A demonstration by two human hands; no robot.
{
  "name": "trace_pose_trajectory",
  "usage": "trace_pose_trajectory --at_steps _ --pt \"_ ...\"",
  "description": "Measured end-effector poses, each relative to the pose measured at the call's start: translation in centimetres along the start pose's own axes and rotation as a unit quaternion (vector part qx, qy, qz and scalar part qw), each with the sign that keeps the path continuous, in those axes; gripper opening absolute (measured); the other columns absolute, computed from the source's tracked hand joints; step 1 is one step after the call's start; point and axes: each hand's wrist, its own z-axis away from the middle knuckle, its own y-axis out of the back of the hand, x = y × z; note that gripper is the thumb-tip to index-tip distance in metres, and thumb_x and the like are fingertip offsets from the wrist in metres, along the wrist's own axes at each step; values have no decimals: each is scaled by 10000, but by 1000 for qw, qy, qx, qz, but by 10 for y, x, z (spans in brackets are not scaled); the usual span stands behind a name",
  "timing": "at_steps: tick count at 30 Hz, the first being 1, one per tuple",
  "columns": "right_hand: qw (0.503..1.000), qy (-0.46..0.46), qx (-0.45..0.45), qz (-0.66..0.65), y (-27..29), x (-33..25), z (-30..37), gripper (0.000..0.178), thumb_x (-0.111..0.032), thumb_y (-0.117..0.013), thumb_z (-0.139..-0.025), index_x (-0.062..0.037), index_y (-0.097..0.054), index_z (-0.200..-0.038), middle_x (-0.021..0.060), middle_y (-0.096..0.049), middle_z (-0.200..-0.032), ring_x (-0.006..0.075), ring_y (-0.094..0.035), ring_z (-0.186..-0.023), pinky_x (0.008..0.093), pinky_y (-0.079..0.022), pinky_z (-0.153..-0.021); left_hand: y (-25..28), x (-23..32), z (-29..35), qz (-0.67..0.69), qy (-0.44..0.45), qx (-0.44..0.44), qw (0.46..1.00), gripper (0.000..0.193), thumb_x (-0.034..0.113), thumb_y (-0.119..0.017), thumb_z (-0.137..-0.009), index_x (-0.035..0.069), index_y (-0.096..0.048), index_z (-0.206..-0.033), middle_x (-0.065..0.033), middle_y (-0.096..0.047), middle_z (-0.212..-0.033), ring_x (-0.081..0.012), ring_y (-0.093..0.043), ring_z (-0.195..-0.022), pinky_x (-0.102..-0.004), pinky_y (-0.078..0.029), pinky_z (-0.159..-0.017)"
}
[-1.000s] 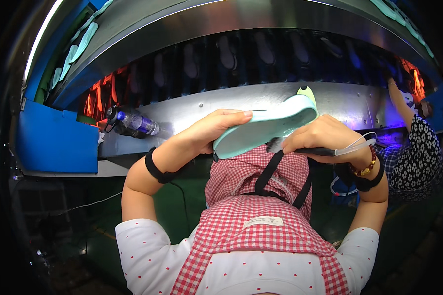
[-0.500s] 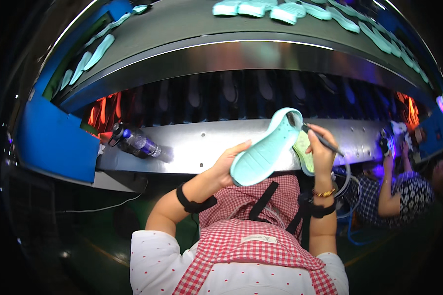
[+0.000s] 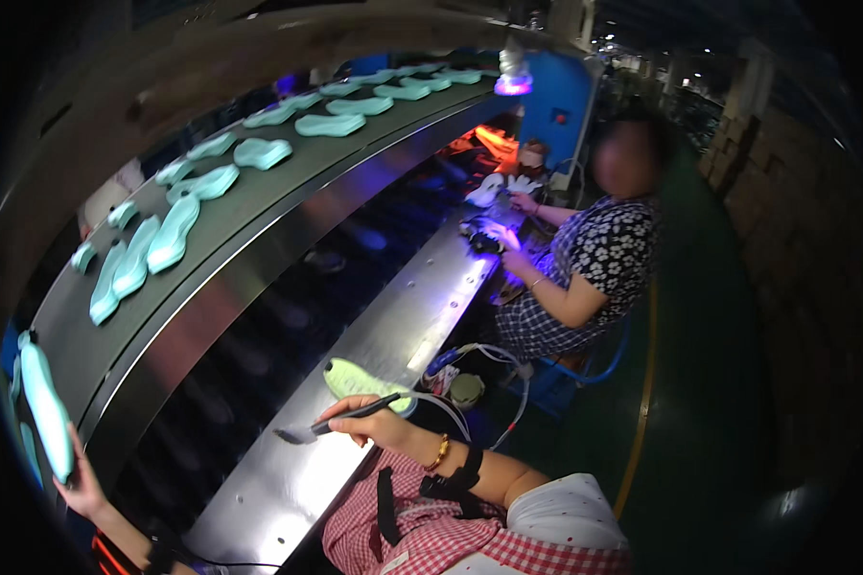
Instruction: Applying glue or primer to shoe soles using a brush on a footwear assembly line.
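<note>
On the far left of the head view, your left hand [image 3: 84, 487] was stretched up and out, fingers curled on the lower end of a mint-green shoe sole [image 3: 46, 410]. The sole stood nearly upright at the lower end of the upper conveyor belt [image 3: 259, 206], just beside its edge. More mint soles [image 3: 173, 233] lay in loose pairs along that belt, running away toward the top centre.

Your right hand [image 3: 379, 427] sat low centre over the steel work ledge [image 3: 355, 422], fingers closed around a thin dark brush-like tool [image 3: 340, 422]. The tool pointed left, its tip just above the ledge; whether it touched, I couldn't tell. A pale cord [image 3: 451, 407] ran off from the hand toward the right. A yellow-green insole [image 3: 362, 381] lay flat on the ledge just behind your right hand, close to the tool handle but apart from it.

You wore a gold bracelet [image 3: 441, 450] and a black wrist strap [image 3: 455, 479] on the right arm, over a red checked apron [image 3: 422, 537].

Further along the ledge, a co-worker [image 3: 594, 268] in a black-and-white patterned top sat with both hands on something under violet light [image 3: 513, 81]; too blurred to name.
</note>
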Motion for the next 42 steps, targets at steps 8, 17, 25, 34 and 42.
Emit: trace_pose_trajectory --at_steps 8,17,25,34,42 --pt "998 15 61 -3 33 7 11 195 -95 -593 -803 3 -604 -972 -4 -571 -669 27 -441 -469 152 -350 -431 96 -56 -151 -468 -429 -42 772 454 235 -387 -908 -45 -360 -1264 -154 -315 -1356 -260 -344 -1217 -391 -252 -1022" --pt "996 3 89 -32 47 15 11 172 -93 -590 -812 4 -615 -951 -7 -564 -682 35 -455 -499 155 -380 -466 29 -111 -62 -778 -493 -56 386 388 286 -291 -934 58 -547 -1117 -71 -573 -1104 -208 -503 -1058 -387 -284 -988" --pt "995 -6 86 -40 63 21 11 182 -127 -599 -811 -18 -613 -956 -14 -549 -644 43 -477 -494 165 -385 -461 22 -90 -70 -687 -345 -157 620 467 186 -503 -854 2 -376 -1265 -209 -433 -1241 -296 -435 -1139 -350 -313 -969" --pt "984 -46 158 -68 85 28 1 173 -50 -591 -796 29 -587 -949 29 -567 -699 68 -483 -507 176 -393 -459 -105 -96 -39 -843 -327 -214 369 571 363 -557 -778 26 -419 -1218 -222 -402 -1259 -346 -366 -1188 -394 -309 -985" --pt "979 -69 164 -101 93 33 -4 167 -22 -550 -816 38 -552 -971 105 -606 -809 101 -519 -523 201 -429 -482 -173 -134 -49 -867 -250 -250 351 707 517 -538 -748 144 -339 -1315 -205 -346 -1318 -346 -332 -1222 -394 -285 -1005"
